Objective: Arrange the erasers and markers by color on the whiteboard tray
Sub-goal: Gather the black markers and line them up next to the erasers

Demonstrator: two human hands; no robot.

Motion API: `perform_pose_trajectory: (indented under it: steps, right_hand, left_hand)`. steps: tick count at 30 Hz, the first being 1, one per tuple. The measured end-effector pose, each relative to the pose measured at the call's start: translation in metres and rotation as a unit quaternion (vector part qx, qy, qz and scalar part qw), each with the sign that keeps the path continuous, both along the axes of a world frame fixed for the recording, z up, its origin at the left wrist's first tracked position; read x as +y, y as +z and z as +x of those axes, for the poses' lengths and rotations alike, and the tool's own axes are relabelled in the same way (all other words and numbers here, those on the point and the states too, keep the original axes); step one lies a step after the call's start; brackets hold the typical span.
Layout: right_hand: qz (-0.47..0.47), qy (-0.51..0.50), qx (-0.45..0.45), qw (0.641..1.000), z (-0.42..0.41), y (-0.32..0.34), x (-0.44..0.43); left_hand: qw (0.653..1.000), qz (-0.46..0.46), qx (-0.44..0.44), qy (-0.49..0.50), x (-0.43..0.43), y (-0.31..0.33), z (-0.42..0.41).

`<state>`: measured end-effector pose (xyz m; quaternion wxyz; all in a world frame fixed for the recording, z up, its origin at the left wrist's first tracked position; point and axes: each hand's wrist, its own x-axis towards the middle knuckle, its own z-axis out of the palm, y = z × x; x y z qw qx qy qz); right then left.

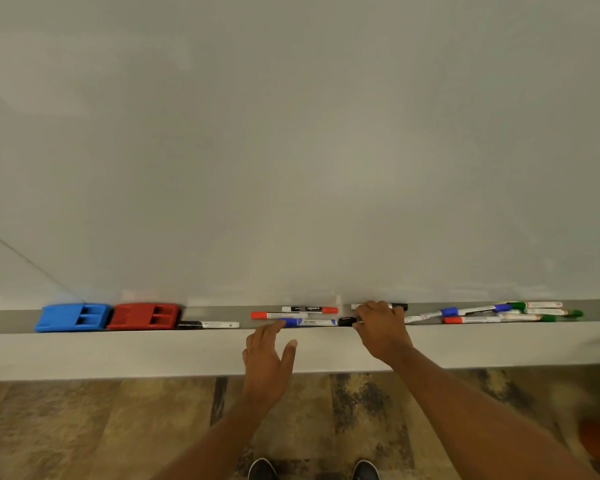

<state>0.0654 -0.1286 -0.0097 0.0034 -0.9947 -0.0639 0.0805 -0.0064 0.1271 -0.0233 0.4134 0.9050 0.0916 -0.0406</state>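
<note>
Markers and erasers lie strung along the whiteboard tray (222,315), and the sorting is plainly in its early part. The right hand (381,327) curls down over two black-capped markers at the tray's middle: the far one (397,306) shows its black end past the knuckles at 1 o'clock, the near one (347,321) pokes out at 9 o'clock. This grip looks closed on at least one of them, though which, I cannot tell, since the fingers hide the contact. The left hand (267,362) has its grip apart, fingers spread, forefinger tip touching or just short of the blue marker (309,322) at the tray's front edge.

Outward from the hands, two red markers (293,312) lie just behind the blue one. At 9 o'clock a lone black marker (208,324) rests beside the red eraser (143,317), which touches the blue eraser (71,318) at the far left. At 3 o'clock a mixed heap (499,313) of blue, red and green markers overlaps, untouched.

The step in hand seems to be gathering the black markers. The next move likely calls for carrying them toward the lone black one at 9 o'clock, lifted clear of the red and blue markers between.
</note>
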Motion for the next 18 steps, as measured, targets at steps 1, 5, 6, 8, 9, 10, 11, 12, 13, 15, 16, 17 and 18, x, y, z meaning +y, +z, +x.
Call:
perform_pose_trajectory:
  steps: [1,5,6,8,9,10,11,12,13,15,16,17,18]
  right_hand:
    - [-0.005,0.009,0.005,1.0,0.002,0.0,-0.003]
    - [-0.016,0.04,0.019,0.999,0.006,0.0,-0.008]
    - [-0.02,0.05,0.023,0.998,0.006,0.0,-0.008]
    - [-0.025,0.066,0.029,0.997,0.007,-0.001,-0.011]
    - [-0.025,0.069,0.029,0.997,0.008,-0.001,-0.013]
    - [-0.023,0.071,0.029,0.997,0.009,-0.001,-0.014]
    - [-0.021,0.072,0.03,0.997,0.01,-0.001,-0.015]
    - [-0.018,0.074,0.031,0.997,0.011,0.0,-0.016]
    - [-0.015,0.074,0.03,0.997,0.011,0.0,-0.017]
    - [-0.002,0.074,0.012,0.997,0.011,0.002,-0.017]
    - [0.006,0.074,-0.003,0.997,0.01,0.004,-0.016]
    - [0.012,0.073,-0.019,0.997,0.009,0.006,-0.016]
    - [0.016,0.073,-0.033,0.997,0.008,0.008,-0.014]
  left_hand:
    - [1.0,-0.01,0.006,0.007,-0.006,0.002,-0.001]
    - [0.998,-0.044,0.028,0.034,-0.023,0.005,-0.002]
    - [0.997,-0.054,0.033,0.041,-0.026,0.006,-0.002]
    - [0.995,-0.071,0.043,0.052,-0.033,0.007,-0.002]
    - [0.994,-0.078,0.047,0.055,-0.037,0.008,-0.002]
    - [0.993,-0.088,0.052,0.058,-0.041,0.011,-0.003]
    - [0.991,-0.1,0.058,0.063,-0.044,0.013,-0.002]
    - [0.989,-0.113,0.062,0.068,-0.048,0.015,-0.002]
    - [0.987,-0.127,0.064,0.072,-0.051,0.017,-0.002]
    - [0.984,-0.15,0.066,0.076,-0.057,0.02,-0.001]
    - [0.982,-0.16,0.067,0.077,-0.061,0.021,0.001]
    - [0.98,-0.17,0.068,0.077,-0.066,0.022,0.002]
    - [0.978,-0.181,0.07,0.077,-0.071,0.023,0.005]
